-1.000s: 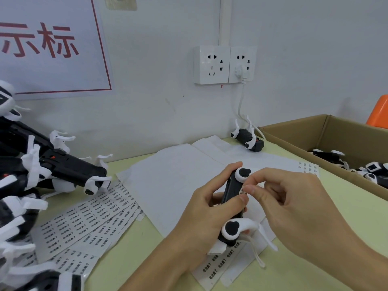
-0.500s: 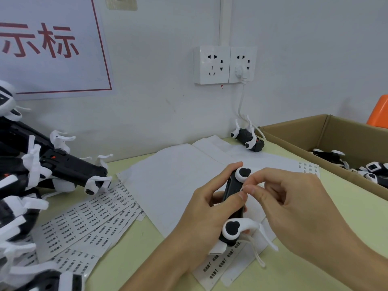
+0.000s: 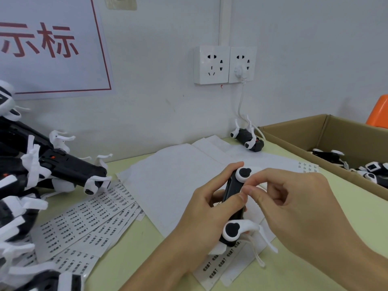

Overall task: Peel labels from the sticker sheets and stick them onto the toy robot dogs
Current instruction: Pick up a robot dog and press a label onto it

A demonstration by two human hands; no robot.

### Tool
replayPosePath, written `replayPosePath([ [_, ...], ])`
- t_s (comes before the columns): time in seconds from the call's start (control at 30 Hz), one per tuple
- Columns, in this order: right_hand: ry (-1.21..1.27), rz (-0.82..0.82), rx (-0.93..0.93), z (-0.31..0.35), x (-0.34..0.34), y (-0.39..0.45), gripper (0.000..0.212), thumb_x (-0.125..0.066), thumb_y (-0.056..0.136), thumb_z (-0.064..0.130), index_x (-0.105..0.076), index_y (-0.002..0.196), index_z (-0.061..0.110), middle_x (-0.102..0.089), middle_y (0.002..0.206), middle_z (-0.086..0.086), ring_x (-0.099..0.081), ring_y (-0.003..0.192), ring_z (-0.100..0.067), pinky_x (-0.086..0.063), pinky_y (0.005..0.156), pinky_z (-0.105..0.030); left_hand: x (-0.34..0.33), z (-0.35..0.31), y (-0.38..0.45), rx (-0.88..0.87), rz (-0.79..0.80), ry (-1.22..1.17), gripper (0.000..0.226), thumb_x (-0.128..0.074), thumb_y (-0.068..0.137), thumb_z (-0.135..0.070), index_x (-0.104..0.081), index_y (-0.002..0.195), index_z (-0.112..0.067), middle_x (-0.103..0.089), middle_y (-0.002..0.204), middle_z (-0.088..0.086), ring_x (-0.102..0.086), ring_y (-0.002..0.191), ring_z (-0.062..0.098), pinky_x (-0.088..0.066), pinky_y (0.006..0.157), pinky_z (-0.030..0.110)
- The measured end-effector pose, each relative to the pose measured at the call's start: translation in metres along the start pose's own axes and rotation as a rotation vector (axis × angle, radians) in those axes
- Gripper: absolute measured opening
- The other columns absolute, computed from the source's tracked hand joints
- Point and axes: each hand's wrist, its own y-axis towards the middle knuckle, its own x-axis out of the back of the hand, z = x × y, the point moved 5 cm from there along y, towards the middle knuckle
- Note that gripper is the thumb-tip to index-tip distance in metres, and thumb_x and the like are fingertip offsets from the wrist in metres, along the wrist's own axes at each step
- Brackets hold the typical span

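both hands (image 3: pixel 210 208) closed around toy dog (image 3: pixel 233 198)

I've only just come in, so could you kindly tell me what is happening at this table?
A person is labelling toy dogs. The left hand holds one black-and-white toy dog above the table, while the right hand presses its fingertips against the dog's body, seemingly sticking a label on. Sticker sheets lie fanned out to the left, beside a pile of dogs; more sit in a cardboard box on the right.

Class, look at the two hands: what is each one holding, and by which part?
The left hand grips a toy robot dog around its black body. The right hand pinches at the body's side; any label is too small to see.
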Motion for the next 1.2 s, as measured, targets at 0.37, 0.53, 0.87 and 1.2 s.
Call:
replayPosePath([
  [0.37, -0.096, -0.019, 0.085, 0.011, 0.003, 0.001, 0.006, -0.07, 0.078, 0.027, -0.073, 0.074, 0.025, -0.019, 0.045, 0.021, -0.027, 0.041, -0.003, -0.031, 0.046, -0.022, 0.0, -0.001, -0.001, -0.007, -0.009, 0.022, 0.043, -0.06, 0.086, -0.035, -0.06, 0.12, -0.061, -0.062, 0.086, 0.0, -0.058, 0.083, 0.015, -0.049, 0.087, 0.033],
  [0.53, -0.069, -0.041, 0.069, 0.01, 0.004, 0.001, 0.005, -0.071, 0.076, 0.026, -0.074, 0.072, 0.025, -0.022, 0.043, 0.019, -0.034, 0.045, -0.007, -0.031, 0.048, -0.016, -0.001, -0.002, -0.001, -0.013, -0.003, 0.025, 0.043, -0.06, 0.086, -0.034, -0.06, 0.119, -0.062, -0.062, 0.087, 0.001, -0.058, 0.083, 0.014, -0.049, 0.085, 0.03],
  [0.87, -0.052, -0.1, 0.054, 0.008, 0.002, 0.0, 0.007, -0.076, 0.077, 0.025, -0.075, 0.07, 0.023, -0.024, 0.041, 0.018, -0.038, 0.044, -0.004, -0.031, 0.049, -0.008, 0.0, -0.001, 0.0, -0.012, -0.012, 0.036, 0.043, -0.06, 0.085, -0.035, -0.06, 0.118, -0.063, -0.062, 0.087, -0.001, -0.058, 0.082, 0.012, -0.05, 0.083, 0.028],
  [1.2, -0.095, -0.039, 0.037, 0.004, 0.001, 0.0, 0.014, -0.08, 0.08, 0.017, -0.069, 0.077, 0.025, -0.024, 0.042, 0.015, -0.039, 0.045, -0.006, -0.034, 0.048, -0.015, 0.003, 0.004, 0.0, 0.037, -0.037, -0.068, 0.046, -0.064, 0.082, -0.033, -0.063, 0.119, -0.059, -0.067, 0.085, 0.002, -0.064, 0.078, 0.014, -0.055, 0.078, 0.028],
])
